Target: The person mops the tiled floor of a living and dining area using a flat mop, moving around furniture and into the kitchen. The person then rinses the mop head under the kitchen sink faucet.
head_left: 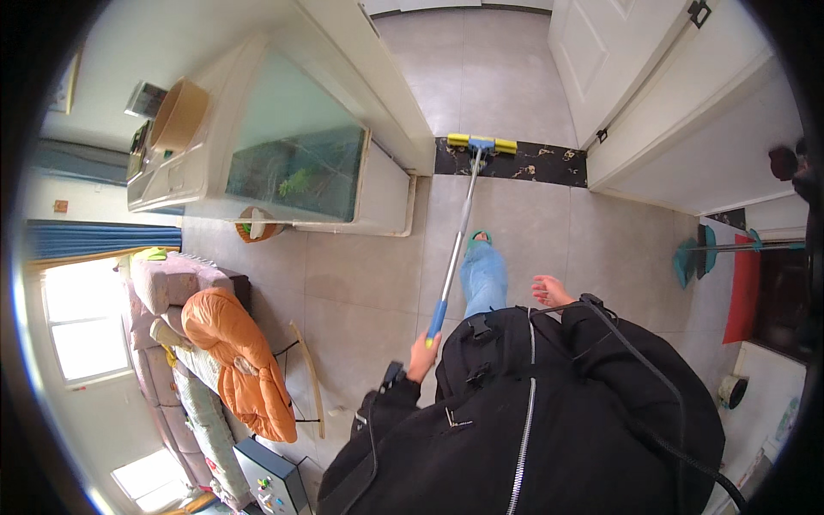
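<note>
A sponge mop (458,240) with a silver pole, a blue grip and a yellow sponge head reaches ahead of me. My left hand (423,355) is closed around the end of its blue grip. The yellow sponge head (498,145) rests on the black patterned threshold strip (549,165) in the doorway. Beside my right hip, my right hand (550,291) hangs with its fingers loosely apart, holding nothing.
A large fish tank (296,154) on a white stand is at the left of the doorway, with a basket (256,225) at its foot. An open white door (608,56) is on the right. An orange jacket (249,369) drapes over a chair near the sofa. Teal dustpan and broom (693,256) stand right.
</note>
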Motion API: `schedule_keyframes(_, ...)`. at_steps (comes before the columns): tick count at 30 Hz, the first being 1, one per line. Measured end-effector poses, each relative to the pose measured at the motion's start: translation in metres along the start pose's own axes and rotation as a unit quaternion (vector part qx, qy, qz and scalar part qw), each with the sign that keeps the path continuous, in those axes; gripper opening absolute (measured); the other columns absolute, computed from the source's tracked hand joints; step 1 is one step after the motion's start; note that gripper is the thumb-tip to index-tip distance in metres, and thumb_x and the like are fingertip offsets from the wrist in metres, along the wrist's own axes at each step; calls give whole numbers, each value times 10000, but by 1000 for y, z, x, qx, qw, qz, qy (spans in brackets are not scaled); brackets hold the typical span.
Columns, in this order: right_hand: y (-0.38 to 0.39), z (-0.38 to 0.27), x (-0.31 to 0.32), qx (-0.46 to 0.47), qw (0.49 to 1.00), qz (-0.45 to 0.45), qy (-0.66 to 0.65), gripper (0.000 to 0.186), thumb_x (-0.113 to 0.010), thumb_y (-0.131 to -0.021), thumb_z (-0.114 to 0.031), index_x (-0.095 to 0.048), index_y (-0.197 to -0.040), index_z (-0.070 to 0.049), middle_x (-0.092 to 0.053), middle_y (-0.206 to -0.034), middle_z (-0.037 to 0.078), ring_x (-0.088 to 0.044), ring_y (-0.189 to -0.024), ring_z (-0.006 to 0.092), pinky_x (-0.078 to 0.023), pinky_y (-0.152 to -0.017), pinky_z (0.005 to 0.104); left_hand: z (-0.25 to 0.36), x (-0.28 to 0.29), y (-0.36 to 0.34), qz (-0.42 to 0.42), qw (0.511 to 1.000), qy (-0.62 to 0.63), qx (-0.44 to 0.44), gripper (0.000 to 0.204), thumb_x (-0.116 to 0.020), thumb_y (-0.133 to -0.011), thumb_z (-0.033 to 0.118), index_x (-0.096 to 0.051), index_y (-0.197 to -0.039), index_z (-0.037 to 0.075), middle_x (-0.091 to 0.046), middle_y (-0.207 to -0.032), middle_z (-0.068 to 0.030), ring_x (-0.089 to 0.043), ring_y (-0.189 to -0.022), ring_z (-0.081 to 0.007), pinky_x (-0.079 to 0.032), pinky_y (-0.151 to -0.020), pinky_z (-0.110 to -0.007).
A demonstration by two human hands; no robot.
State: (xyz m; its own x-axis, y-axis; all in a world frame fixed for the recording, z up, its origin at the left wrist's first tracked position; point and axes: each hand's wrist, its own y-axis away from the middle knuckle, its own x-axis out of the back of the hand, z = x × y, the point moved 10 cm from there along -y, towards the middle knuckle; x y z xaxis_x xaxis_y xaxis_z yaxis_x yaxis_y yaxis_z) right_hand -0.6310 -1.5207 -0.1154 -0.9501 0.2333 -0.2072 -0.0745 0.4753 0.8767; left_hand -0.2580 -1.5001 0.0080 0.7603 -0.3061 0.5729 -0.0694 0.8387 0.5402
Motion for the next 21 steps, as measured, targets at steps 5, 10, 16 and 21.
schedule_keyframes(5,-1,-77,24,37,994,76,-64,284,-335,-851,-238,-485,-1081,-164,-548,-912,18,-534,-772,128,-419,-649,259,148,9,-196,-35,995,83,-36,451,-525,-795,303,-423,-1194,117,-497,-530,-46,-486,-413,-130,-397,-394,-277)
schedule_keyframes(10,24,-128,45,58,979,152,-121,273,-393,-837,-237,-498,-1078,-161,-546,-914,19,-530,-782,134,-412,-668,249,316,0,-376,-63,986,120,-99,453,-490,-784,212,-402,-1216,109,-512,-527,-59,-488,-373,-157,-406,-356,-300)
schedule_keyframes(16,45,-132,71,99,947,228,-203,313,-405,-831,-215,-459,-1131,-142,-528,-961,47,-519,-826,158,-421,-692,273,401,-12,-509,-32,992,83,-89,459,-497,-786,172,-395,-1230,121,-519,-551,-37,-478,-383,-128,-399,-329,-272)
schedule_keyframes(21,46,-85,62,29,954,192,-227,302,-390,-845,-215,-458,-1128,-133,-533,-939,56,-521,-815,160,-429,-683,284,339,-45,-489,-80,992,58,-74,501,-471,-796,229,-316,-1271,253,-528,-534,-75,-519,-410,-175,-440,-388,-313)
